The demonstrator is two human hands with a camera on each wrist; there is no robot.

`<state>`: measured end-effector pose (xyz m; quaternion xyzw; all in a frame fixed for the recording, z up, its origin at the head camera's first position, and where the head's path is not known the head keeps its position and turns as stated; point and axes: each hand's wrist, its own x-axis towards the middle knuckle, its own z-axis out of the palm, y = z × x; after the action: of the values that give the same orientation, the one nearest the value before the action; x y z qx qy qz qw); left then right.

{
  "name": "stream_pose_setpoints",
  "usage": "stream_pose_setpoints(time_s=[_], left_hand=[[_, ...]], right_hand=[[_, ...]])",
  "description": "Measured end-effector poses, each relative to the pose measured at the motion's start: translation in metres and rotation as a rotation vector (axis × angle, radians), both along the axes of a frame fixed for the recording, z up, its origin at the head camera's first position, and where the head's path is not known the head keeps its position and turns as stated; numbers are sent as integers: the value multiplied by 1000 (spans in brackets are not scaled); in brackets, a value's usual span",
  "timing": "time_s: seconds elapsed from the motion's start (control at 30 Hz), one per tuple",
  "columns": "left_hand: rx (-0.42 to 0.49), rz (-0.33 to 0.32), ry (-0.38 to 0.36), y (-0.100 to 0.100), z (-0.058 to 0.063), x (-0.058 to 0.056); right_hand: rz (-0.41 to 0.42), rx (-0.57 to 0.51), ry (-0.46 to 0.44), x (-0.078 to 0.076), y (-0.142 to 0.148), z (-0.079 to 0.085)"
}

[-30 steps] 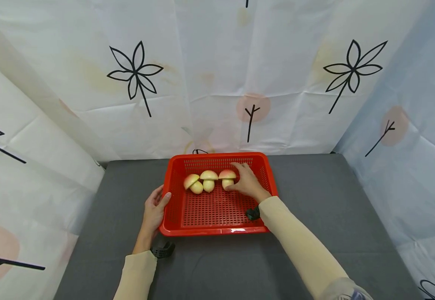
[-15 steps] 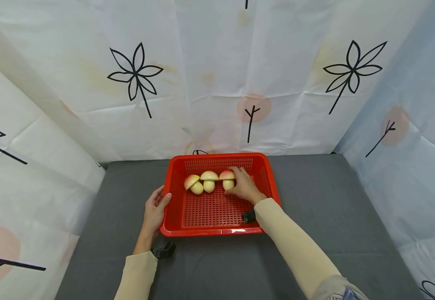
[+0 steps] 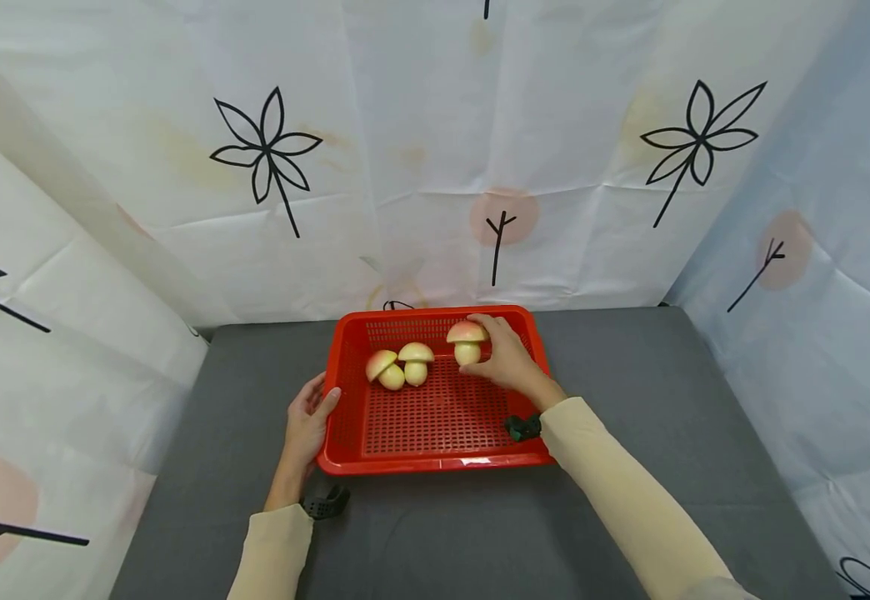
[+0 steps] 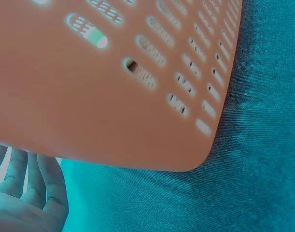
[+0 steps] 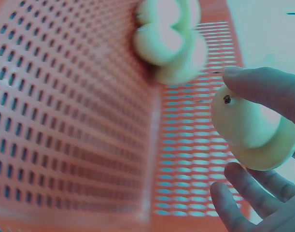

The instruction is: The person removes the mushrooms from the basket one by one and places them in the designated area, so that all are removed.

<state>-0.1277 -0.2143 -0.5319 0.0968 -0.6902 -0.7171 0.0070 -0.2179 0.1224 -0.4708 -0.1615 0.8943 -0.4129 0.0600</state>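
My right hand (image 3: 510, 360) pinches a toy mushroom (image 3: 467, 333) between thumb and fingers, inside the right part of a red plastic basket (image 3: 405, 466). The mushroom has a pinkish-yellow cap and a pale, rounded stem; in the right wrist view the stem's end shows a dark spot. Two similar mushrooms rest against each other in the basket's left half, one upright (image 3: 416, 353) and one tilted (image 3: 382, 367). At the basket's left side, my left hand (image 3: 306, 427) grips the rim, thumb on top. The left wrist view shows its fingers (image 4: 54, 186) by the slotted basket wall (image 4: 104, 121).
The basket stands on a dark grey cloth-covered table (image 3: 630, 400), near its back edge. White patterned cloth (image 3: 405, 167) hangs behind and on both sides. Grey tabletop extends to the left, right and front of the basket.
My right hand has closed on the rightmost mushroom and moved it up and to the right, apart from the other two. My left hand keeps its place on the rim.
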Motion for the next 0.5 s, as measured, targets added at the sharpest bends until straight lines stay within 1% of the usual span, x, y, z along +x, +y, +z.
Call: stream_pose_setpoints(time_s=[0.13,0.27,0.4,0.5], left_hand=[[2,3,6,-1,0,0],[-4,4,5,-1,0,1],[2,5,5,-1,0,1],[9,5,8,-1,-1,0]], right_hand=[[0,-32,66,5,18,17],[-21,-52,113,10,41,30],[-54,-108,117,13,67,36],[-91,-128,120,16,86,36]])
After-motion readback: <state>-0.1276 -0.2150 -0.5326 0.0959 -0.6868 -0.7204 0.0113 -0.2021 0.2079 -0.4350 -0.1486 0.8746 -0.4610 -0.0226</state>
